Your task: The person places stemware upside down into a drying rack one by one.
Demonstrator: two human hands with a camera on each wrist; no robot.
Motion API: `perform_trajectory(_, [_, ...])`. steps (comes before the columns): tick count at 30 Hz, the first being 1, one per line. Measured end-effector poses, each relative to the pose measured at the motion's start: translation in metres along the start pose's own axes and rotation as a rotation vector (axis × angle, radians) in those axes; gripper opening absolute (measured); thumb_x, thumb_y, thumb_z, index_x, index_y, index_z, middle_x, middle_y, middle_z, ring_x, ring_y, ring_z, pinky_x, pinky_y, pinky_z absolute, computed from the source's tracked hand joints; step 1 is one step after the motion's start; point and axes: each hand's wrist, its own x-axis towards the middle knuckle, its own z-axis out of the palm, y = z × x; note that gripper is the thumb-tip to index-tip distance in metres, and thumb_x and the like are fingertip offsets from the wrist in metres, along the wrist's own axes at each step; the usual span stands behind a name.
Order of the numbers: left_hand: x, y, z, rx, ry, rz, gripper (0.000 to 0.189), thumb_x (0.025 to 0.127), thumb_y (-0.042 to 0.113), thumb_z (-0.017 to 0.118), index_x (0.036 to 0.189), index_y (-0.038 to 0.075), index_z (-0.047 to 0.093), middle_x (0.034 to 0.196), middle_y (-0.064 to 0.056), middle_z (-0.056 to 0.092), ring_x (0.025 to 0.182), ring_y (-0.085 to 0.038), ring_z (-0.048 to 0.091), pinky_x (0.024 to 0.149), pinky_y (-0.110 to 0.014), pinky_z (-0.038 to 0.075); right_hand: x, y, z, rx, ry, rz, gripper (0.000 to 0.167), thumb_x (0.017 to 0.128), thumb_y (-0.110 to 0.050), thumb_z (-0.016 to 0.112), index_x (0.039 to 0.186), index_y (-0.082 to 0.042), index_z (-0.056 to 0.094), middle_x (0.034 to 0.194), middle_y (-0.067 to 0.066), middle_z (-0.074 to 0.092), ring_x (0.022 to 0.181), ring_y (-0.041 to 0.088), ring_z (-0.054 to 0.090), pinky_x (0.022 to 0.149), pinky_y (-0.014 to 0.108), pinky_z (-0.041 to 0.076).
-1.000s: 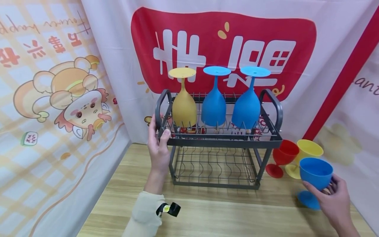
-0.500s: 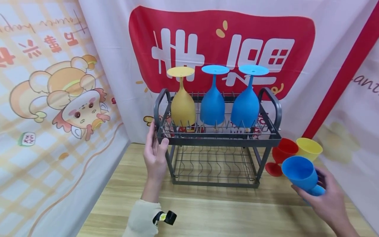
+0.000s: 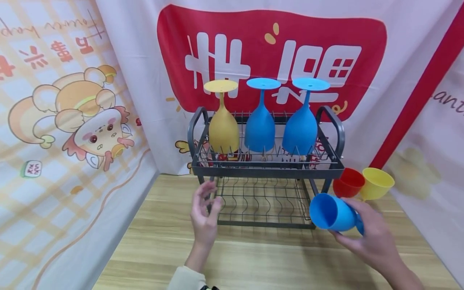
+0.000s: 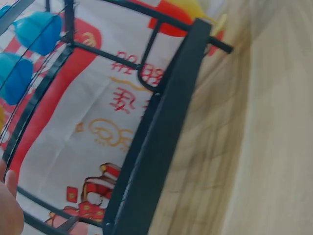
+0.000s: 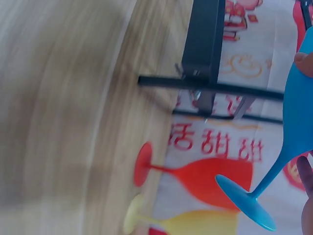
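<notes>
My right hand grips a blue goblet by its bowl, tilted on its side with the mouth facing left, in front of the rack's right leg. In the right wrist view the goblet's foot points down and left. My left hand has its fingers loosely bent with nothing in them, by the left leg of a dark two-tier dish rack. On the rack's upper tier a yellow goblet and two blue goblets, one in the middle and one at right, stand upside down.
A red goblet and a yellow goblet stand upright on the wooden table, right of the rack. Printed cloths hang behind and at both sides, with a red panel at the back.
My right hand has lifted the blue goblet off the table, carried it left and tipped it sideways. My left hand has let go of the rack's left side and come lower.
</notes>
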Motion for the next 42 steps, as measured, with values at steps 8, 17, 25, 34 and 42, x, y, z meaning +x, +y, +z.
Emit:
perform_trajectory(8, [-0.018,0.006,0.021,0.016,-0.386,-0.180,0.062,0.096,0.011,0.072,0.154,0.015,0.050,0.150,-0.006,0.061,0.135,-0.022,0.059,0.106,-0.032,0.057,0.013,-0.034,0.012,0.004,-0.051,-0.118,0.115,0.043,-0.014,0.109,0.146,-0.010,0.058,0.138,0.016,0.065,0.122,0.037,0.061,0.080,0.065,0.064])
perform_trajectory(17, [-0.027,0.017,0.041,0.048,-0.646,-0.299,0.079,0.093,0.026,0.080,0.160,0.031,0.040,0.164,0.005,0.048,0.145,-0.030,0.053,0.111,-0.037,0.054,0.020,-0.061,0.033,0.014,-0.140,-0.195,0.114,0.046,-0.024,0.110,0.148,-0.020,0.059,0.142,0.009,0.063,0.125,0.032,0.061,0.087,0.058,0.065])
perform_trajectory(25, [-0.028,0.019,0.046,0.060,-0.698,-0.339,0.082,0.091,0.035,0.082,0.160,0.037,0.037,0.164,0.005,0.047,0.144,-0.032,0.054,0.109,-0.046,0.056,0.031,-0.076,0.047,0.043,-0.184,-0.231,0.109,0.053,-0.027,0.108,0.150,-0.023,0.058,0.145,0.007,0.062,0.129,0.031,0.060,0.095,0.059,0.062])
perform_trajectory(34, [-0.026,0.019,0.046,0.150,-0.706,-0.371,0.082,0.089,0.041,0.083,0.157,0.044,0.038,0.154,-0.008,0.052,0.131,-0.030,0.058,0.100,-0.037,0.059,0.037,-0.090,0.057,0.032,-0.212,-0.263,0.103,0.061,-0.035,0.105,0.152,-0.026,0.057,0.147,0.005,0.061,0.131,0.029,0.060,0.100,0.058,0.059])
perform_trajectory(42, [-0.023,0.020,0.043,0.179,-0.690,-0.389,0.076,0.089,0.039,0.084,0.155,0.035,0.046,0.148,-0.012,0.053,0.124,-0.032,0.062,0.096,-0.039,0.061,0.040,-0.094,0.061,0.042,-0.216,-0.267,0.102,0.064,-0.037,0.104,0.153,-0.027,0.055,0.147,0.007,0.061,0.131,0.029,0.060,0.101,0.058,0.058])
